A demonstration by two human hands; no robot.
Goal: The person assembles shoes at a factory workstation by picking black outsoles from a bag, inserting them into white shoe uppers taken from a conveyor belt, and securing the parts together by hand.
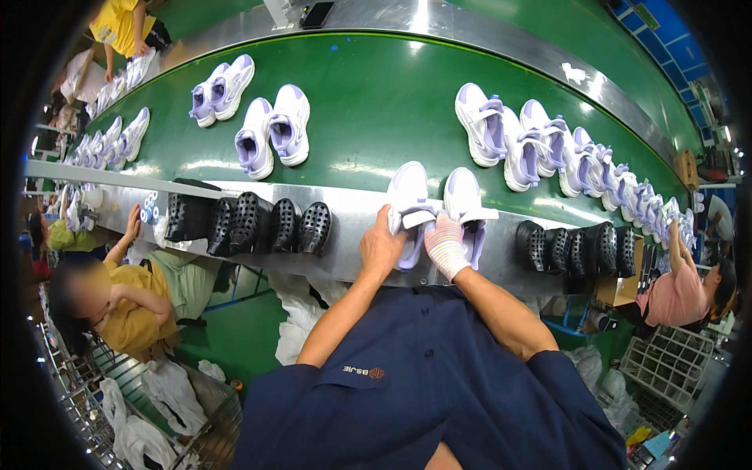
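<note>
Two white and lavender sneakers stand side by side on the metal ledge before me, toes pointing away, their straps lifted loose to the right. My bare left hand (381,245) grips the left sneaker (407,188) by its outer side, thumb at the opening. In a white glove with coloured stripes, my right hand (446,247) is closed at that same sneaker's inner side, near its strap. The glove lies between the two shoes and partly covers the right sneaker (462,192). Its fingertips are partly hidden, as is the left sneaker's heel.
Black perforated shoe lasts (251,221) stand on the ledge to my left, more lasts (576,249) to my right. Sneaker pairs (272,129) sit on the green belt (368,102), with a long row (583,164) at right. Co-workers sit at left (141,305) and right (680,294).
</note>
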